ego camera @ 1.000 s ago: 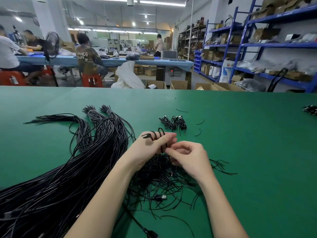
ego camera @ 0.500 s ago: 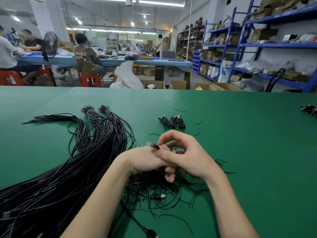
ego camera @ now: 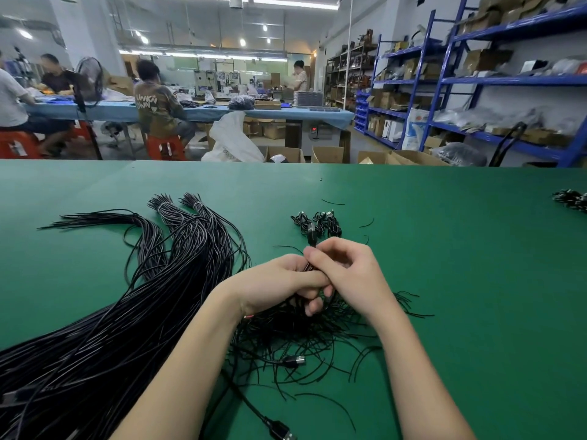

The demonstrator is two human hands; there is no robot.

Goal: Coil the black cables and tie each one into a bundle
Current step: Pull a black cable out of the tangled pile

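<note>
Both hands, left hand (ego camera: 279,282) and right hand (ego camera: 349,274), meet above the green counter (ego camera: 460,281); curled fingers (ego camera: 320,254) pinch one coiled black cable (ego camera: 313,235).

We see a workshop lit by ceiling strip lights (ego camera: 295,2), blue metal shelving (ego camera: 495,81) stacked with boxes along the right wall, workers seated on red stools (ego camera: 166,147) at a long blue table (ego camera: 222,112).
</note>
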